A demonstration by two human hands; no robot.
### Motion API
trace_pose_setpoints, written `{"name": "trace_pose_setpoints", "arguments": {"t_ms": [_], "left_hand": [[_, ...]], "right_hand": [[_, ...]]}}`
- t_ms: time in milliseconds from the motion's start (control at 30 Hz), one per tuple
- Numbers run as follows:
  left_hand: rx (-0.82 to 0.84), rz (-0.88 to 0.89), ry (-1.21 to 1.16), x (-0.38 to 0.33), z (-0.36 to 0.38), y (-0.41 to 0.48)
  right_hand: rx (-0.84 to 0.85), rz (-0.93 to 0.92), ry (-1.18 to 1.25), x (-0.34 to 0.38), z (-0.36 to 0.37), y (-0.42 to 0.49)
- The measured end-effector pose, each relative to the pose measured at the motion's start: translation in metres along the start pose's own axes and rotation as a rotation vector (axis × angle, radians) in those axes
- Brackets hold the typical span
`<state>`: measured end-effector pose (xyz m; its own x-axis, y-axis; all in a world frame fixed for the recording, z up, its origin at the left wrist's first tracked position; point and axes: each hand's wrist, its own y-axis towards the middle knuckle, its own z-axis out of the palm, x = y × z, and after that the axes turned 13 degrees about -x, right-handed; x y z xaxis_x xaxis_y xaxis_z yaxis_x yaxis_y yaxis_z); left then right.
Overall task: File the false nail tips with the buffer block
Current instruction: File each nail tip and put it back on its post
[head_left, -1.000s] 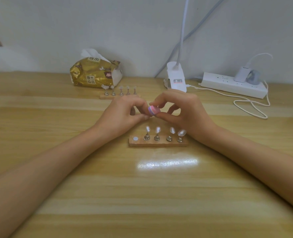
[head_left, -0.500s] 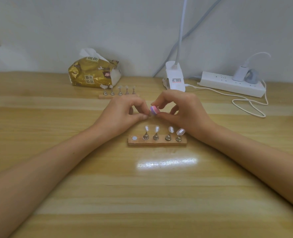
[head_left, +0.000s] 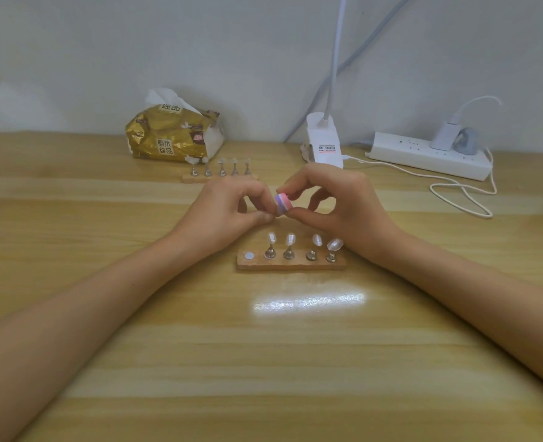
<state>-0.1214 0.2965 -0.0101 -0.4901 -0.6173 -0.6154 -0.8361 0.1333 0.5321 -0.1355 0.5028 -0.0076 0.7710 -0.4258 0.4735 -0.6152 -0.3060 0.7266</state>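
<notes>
Wooden table, pale wall behind. Up off the table, over the near stand, is the striped block, pinched between thumb and forefinger of the right hand. The left hand meets it, thumb and forefinger pressed together at the block's edge; what they hold is hidden. 4 tips and 1 bare disc line the near stand. Further back are the far stand with 5 tips, a tissue pack, a lamp clamp and a power strip.
</notes>
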Motion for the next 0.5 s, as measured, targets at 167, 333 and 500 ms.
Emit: {"name": "trace_pose_setpoints", "arguments": {"t_ms": [167,333,500], "left_hand": [[0.005,-0.006,-0.001,0.0002,0.0001,0.0002],[0.006,-0.01,-0.005,0.0002,-0.0001,0.0001],[0.011,-0.012,-0.006,-0.0006,0.0003,0.0003]], "right_hand": [[-0.009,-0.014,0.009,0.0001,-0.0004,-0.0001],[0.019,0.015,-0.007,-0.0014,0.0005,-0.0009],[0.019,0.023,0.002,-0.0015,-0.0002,-0.0005]]}}
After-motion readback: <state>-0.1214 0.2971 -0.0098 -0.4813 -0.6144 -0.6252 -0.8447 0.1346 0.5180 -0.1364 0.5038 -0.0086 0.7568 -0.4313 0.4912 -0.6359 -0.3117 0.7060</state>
